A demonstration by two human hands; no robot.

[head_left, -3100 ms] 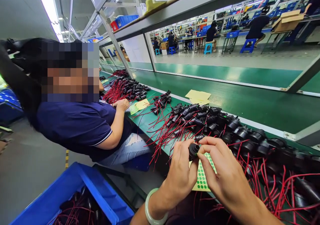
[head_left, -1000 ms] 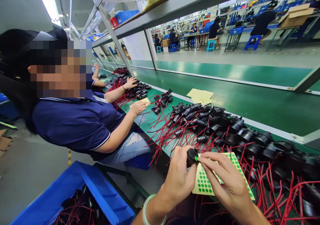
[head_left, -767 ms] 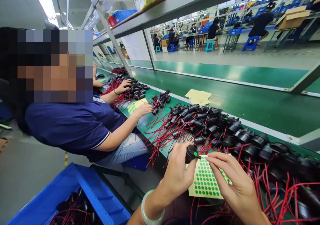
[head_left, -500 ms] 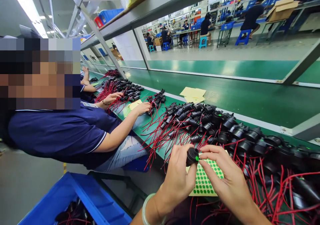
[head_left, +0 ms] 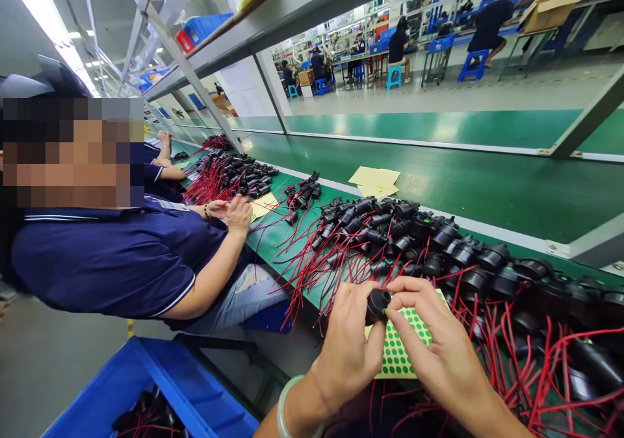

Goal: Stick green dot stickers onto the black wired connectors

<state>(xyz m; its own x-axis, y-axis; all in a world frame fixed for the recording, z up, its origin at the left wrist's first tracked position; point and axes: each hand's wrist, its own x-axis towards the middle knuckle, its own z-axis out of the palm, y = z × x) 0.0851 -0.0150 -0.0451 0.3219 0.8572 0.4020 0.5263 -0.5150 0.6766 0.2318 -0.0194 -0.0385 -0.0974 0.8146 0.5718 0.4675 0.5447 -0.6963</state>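
Observation:
My left hand [head_left: 348, 340] is closed around a small black round part [head_left: 376, 306], held just above the bench edge. My right hand [head_left: 433, 344] pinches at the face of that same part, thumb and forefinger pressed on it; what lies under the fingertips is hidden. Beneath both hands lies a yellow sheet of green dot stickers [head_left: 402, 344]. A long heap of black parts with red wires [head_left: 414, 246] covers the green bench [head_left: 287, 246] right behind my hands and off to the right.
A person in a navy shirt [head_left: 112, 256] sits close on my left, hands together at the bench edge. A blue bin [head_left: 160, 386] with wired parts stands low left. Yellow sheets [head_left: 375, 179] lie on the green conveyor belt [head_left: 487, 191]. More wired parts [head_left: 234, 171] lie further along.
My right hand left the part, touched the sticker sheet, then came back to pinch the part's face. The neighbour drew both hands back from the piles to the bench edge.

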